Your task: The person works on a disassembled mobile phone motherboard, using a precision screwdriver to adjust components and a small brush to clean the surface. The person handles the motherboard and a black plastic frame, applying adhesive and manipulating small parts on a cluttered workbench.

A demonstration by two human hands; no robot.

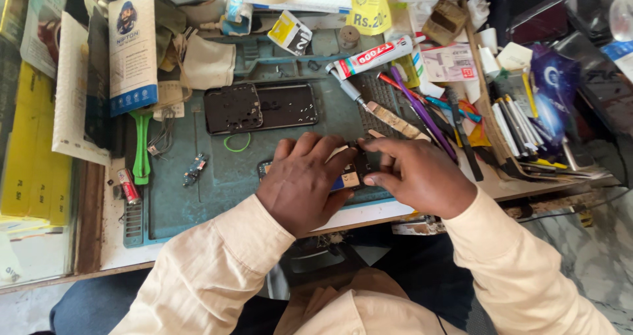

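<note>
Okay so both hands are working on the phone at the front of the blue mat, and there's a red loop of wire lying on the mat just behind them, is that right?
Not quite: the loop is green, not red, as the head view shows. Both the left hand and right hand are on the phone at the front of the blue mat.

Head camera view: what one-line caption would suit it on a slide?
Both hands, left hand and right hand, press on an opened phone over a teal repair mat.

A phone-repair workbench in a small shop. Centred on a teal repair mat [217, 177]: on it, a stripped black phone frame [260, 107] and a loose small circuit board [195, 169]; at its far edge, a glue tube [372, 56]; right of it, crowded screwdrivers and pens [461, 121]; left of it, boxed phone accessories [132, 48].
</note>
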